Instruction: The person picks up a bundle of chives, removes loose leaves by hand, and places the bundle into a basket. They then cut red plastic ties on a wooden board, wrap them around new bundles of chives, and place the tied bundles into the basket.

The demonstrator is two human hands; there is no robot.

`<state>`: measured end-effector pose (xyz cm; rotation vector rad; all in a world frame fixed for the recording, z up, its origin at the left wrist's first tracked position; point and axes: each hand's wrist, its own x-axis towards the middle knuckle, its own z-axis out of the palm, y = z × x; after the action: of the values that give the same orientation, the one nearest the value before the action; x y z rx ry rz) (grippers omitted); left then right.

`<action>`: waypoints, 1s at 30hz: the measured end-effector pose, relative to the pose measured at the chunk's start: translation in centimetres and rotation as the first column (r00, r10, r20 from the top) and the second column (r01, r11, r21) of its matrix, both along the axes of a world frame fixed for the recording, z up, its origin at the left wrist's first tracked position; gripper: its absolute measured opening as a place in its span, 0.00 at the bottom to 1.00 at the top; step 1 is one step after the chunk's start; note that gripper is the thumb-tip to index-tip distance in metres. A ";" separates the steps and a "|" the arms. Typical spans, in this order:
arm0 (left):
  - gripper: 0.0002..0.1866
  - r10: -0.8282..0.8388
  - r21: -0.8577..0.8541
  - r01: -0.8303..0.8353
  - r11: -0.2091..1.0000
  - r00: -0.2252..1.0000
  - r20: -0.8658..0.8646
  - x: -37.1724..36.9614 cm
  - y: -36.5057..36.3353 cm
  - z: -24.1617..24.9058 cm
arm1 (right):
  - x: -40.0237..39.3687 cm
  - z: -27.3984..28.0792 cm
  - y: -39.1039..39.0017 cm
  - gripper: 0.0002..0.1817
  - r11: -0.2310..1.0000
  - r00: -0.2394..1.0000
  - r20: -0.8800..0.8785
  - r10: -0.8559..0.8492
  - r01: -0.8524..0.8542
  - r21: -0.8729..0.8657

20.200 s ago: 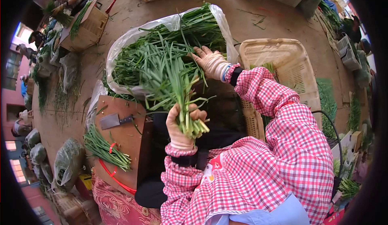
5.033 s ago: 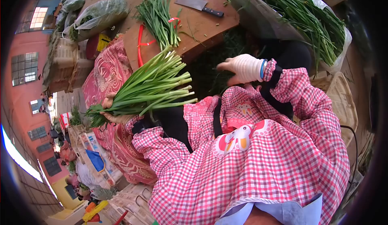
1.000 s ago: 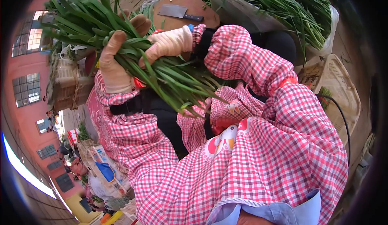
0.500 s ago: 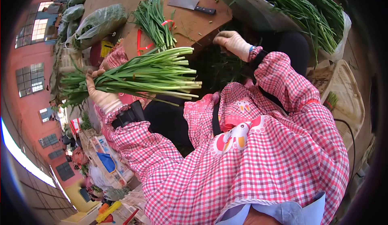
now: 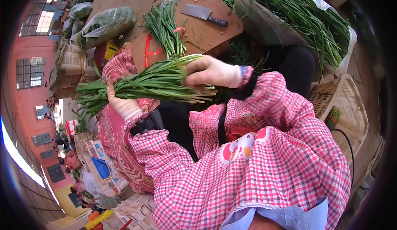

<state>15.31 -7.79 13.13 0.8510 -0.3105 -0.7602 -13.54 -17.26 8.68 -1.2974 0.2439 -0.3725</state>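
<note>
A loose bunch of garlic chives [image 5: 153, 82] lies across in front of me, leaves to the left and pale stem ends to the right. My left hand [image 5: 123, 101] is wrapped round its leafy part, in a thin pale glove. Gloved too, my right hand [image 5: 213, 72] is at the stem ends with its fingers curled onto them, slightly blurred by motion. Just beyond, a second bunch of chives [image 5: 166, 29] rests on the brown board [image 5: 225, 33], beside some red ties [image 5: 147, 50]. A cleaver [image 5: 203, 13] with a black handle lies on the same board.
At the upper right is a big plastic bag [image 5: 351, 50] packed with long chives. A plastic crate [image 5: 353, 106] stands at my right. Filled plastic bags of greens [image 5: 109, 25] lie at the upper left. Trimmed bits are scattered over the board.
My right hand has come left from beside the board's edge onto the stem ends. The left hand and the bunch have shifted slightly right.
</note>
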 end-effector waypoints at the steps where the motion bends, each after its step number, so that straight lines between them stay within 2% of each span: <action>1: 0.09 0.029 0.001 -0.029 1.000 1.000 0.000 0.5 0.6 -0.5 | -1.8 0.0 -0.1 0.11 0.993 0.993 0.118 -0.008 -0.006 0.122; 2: 0.10 0.059 0.004 -0.059 0.998 0.998 0.000 1.1 1.3 -1.1 | -3.7 0.4 0.2 0.13 0.946 0.979 0.195 -0.065 -0.002 0.324; 3: 0.11 0.098 -0.077 -0.098 0.992 0.995 -0.003 2.2 2.0 -2.4 | -5.7 0.3 0.6 0.17 0.886 0.952 0.275 -0.137 -0.007 0.464; 4: 0.10 0.162 -0.170 -0.158 0.973 0.987 0.008 2.4 2.6 -3.2 | -7.3 -1.2 0.2 0.20 0.886 0.905 0.410 -0.112 -0.096 0.454; 5: 0.11 0.117 -0.267 -0.129 0.955 0.991 -0.062 3.7 3.1 -4.3 | -9.5 -1.3 0.4 0.24 0.865 0.898 0.418 -0.136 -0.098 0.492; 6: 0.11 0.064 -0.359 -0.106 0.927 0.990 -0.127 4.9 3.7 -5.2 | -10.9 -2.1 0.2 0.22 0.863 0.860 0.482 -0.165 -0.110 0.493; 7: 0.11 0.132 -0.367 -0.204 0.908 0.968 -0.214 5.2 4.0 -5.7 | -12.6 -2.6 -0.5 0.21 0.899 0.904 0.416 -0.101 -0.096 0.427; 8: 0.11 0.133 -0.368 -0.208 0.906 0.967 -0.217 5.1 4.4 -5.7 | -13.7 -2.8 -1.1 0.20 0.929 0.940 0.340 -0.044 -0.087 0.360; 9: 0.11 0.143 -0.353 -0.242 0.904 0.948 -0.284 5.0 4.7 -5.7 | -13.9 -0.8 -1.1 0.18 0.988 0.996 -0.044 0.078 -0.071 0.140; 10: 0.11 0.153 -0.337 -0.275 0.900 0.925 -0.347 4.9 4.7 -5.6 | -13.7 1.3 -1.1 0.17 0.986 0.895 -0.435 0.097 -0.144 -0.078; 11: 0.10 0.148 -0.351 -0.264 0.899 0.935 -0.322 3.7 4.5 -4.9 | -13.1 1.1 -0.8 0.17 0.755 0.846 -0.521 -0.109 -0.271 -0.597; 12: 0.10 0.149 -0.347 -0.262 0.900 0.936 -0.319 3.8 4.8 -4.7 | -12.3 0.3 -0.6 0.17 0.758 0.848 -0.520 -0.107 -0.269 -0.595; 14: 0.08 0.016 -0.388 -0.165 0.907 0.933 -0.360 4.1 4.7 -4.6 | -10.8 -0.7 -1.0 0.16 0.767 0.965 -0.174 -0.195 0.039 -0.640; 15: 0.08 0.019 -0.392 -0.171 0.904 0.931 -0.363 3.5 4.5 -4.3 | -9.8 1.9 -0.9 0.13 0.907 0.930 -0.327 -0.167 0.014 -0.422; 16: 0.07 -0.009 -0.416 -0.131 0.900 0.948 -0.319 3.0 4.2 -3.9 | -8.5 2.0 -1.0 0.13 0.907 0.930 -0.331 -0.163 0.009 -0.420; 18: 0.05 -0.045 -0.434 -0.079 0.897 0.962 -0.269 2.3 3.7 -3.0 | -6.2 1.1 -1.6 0.12 0.622 0.943 -0.076 -0.323 0.151 -0.768; 20: 0.05 -0.132 -0.486 -0.022 0.873 0.951 -0.280 2.1 3.3 -2.2 | -3.6 0.5 -2.0 0.13 0.536 0.914 -0.144 -0.379 0.090 -0.839; 21: 0.08 -0.157 -0.498 -0.003 0.867 0.948 -0.278 1.7 3.0 -1.6 | -2.5 0.6 -2.1 0.15 0.531 0.902 -0.169 -0.397 0.076 -0.844; 22: 0.08 -0.155 -0.502 -0.002 0.865 0.950 -0.271 1.3 2.8 -1.1 | -1.6 1.4 -2.2 0.16 0.548 0.856 -0.315 -0.410 -0.046 -0.835; 24: 0.09 -0.214 -0.451 0.101 0.887 0.955 -0.206 0.0 2.0 0.1 | 0.5 -0.8 -2.9 0.20 0.563 0.909 -0.222 -0.354 0.018 -0.826; 25: 0.10 -0.214 -0.458 0.083 0.885 0.946 -0.242 -1.0 1.5 0.8 | 1.4 -1.9 -3.3 0.22 0.690 0.946 -0.208 -0.249 0.022 -0.723; 26: 0.10 -0.100 -0.337 0.044 0.941 0.983 -0.151 -2.4 1.0 1.8 | 2.1 -1.9 -3.5 0.24 0.798 0.974 -0.176 -0.143 0.008 -0.603; 27: 0.10 -0.114 -0.329 0.079 0.941 0.990 -0.088 -2.4 0.5 1.8 | 2.7 -1.7 -3.7 0.24 0.915 0.958 -0.284 -0.030 -0.088 -0.393; 28: 0.10 -0.129 -0.319 0.114 0.941 0.991 -0.026 -2.4 -0.1 1.6 | 2.8 -1.5 -3.8 0.24 0.913 0.959 -0.282 -0.028 -0.090 -0.397; 30: 0.09 -0.116 -0.271 0.115 0.956 0.993 0.014 -3.2 -1.1 2.1 | 2.8 -0.8 -3.7 0.22 0.996 0.926 -0.375 0.049 -0.071 -0.046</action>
<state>12.07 -8.86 15.24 0.5759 -0.4554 -0.8055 -10.75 -20.96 7.86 -1.4259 0.5166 -0.0762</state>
